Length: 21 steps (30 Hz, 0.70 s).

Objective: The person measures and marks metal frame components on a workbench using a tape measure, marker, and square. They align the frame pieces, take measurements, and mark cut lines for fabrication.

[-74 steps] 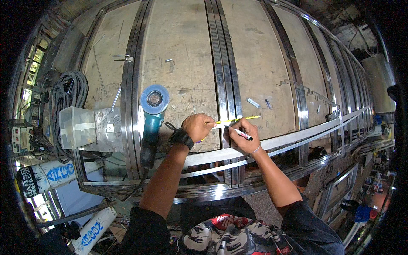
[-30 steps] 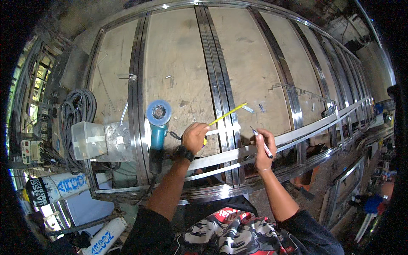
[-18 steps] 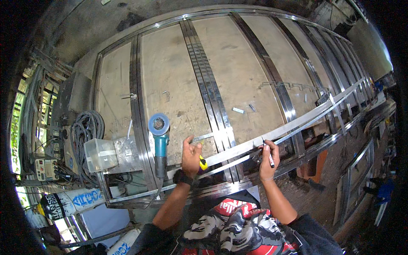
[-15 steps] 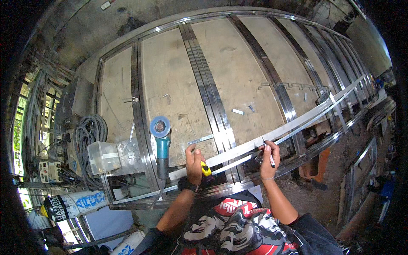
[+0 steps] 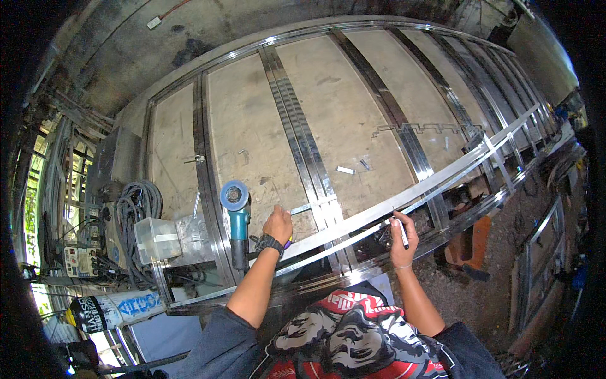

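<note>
My left hand (image 5: 278,226) is closed, back up, over the near end of a long flat metal strip (image 5: 372,211). Only a sliver of the yellow tape measure (image 5: 290,239) shows beside the palm; the rest is hidden. In my right hand (image 5: 404,243) a white marker pen (image 5: 398,228) is gripped, its tip pointing up near the strip's edge. A short metal bar (image 5: 309,206) lies just beyond my left hand. To the left rests a teal angle grinder (image 5: 238,222) with its disc facing up.
A large frame of shiny metal tubes (image 5: 293,126) lies over a board. Left stand a clear plastic box (image 5: 158,240), coiled cables (image 5: 139,205) and a gas cylinder (image 5: 113,309). Small metal offcuts (image 5: 345,170) and a notched metal strip (image 5: 429,128) lie on the board.
My left hand has moved left and away from me, turning so the tape measure is mostly covered. My right hand stays by the strip with the marker pen. The view has shifted slightly.
</note>
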Tool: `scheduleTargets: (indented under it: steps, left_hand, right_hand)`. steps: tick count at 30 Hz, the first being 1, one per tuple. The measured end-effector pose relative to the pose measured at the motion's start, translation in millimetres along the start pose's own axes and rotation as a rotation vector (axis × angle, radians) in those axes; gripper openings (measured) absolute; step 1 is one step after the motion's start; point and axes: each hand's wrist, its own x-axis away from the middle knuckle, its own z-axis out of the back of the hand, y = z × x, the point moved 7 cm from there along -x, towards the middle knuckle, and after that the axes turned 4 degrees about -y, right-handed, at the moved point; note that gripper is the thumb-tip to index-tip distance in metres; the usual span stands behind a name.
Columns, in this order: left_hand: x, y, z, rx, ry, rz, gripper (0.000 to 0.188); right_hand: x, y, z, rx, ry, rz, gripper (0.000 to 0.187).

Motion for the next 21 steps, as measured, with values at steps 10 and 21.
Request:
scheduleTargets:
  steps: [10, 21]
  left_hand:
    - [-54, 16, 12, -0.098, 0.072, -0.046, 0.021]
    - [-128, 20, -3, -0.133, 0.006, -0.118, 0.022]
  right_hand:
    - [-3, 22, 12, 0.042, 0.006, -0.109, 0.027]
    - [-30, 0, 13, 0.349, 0.008, 0.223, 0.024]
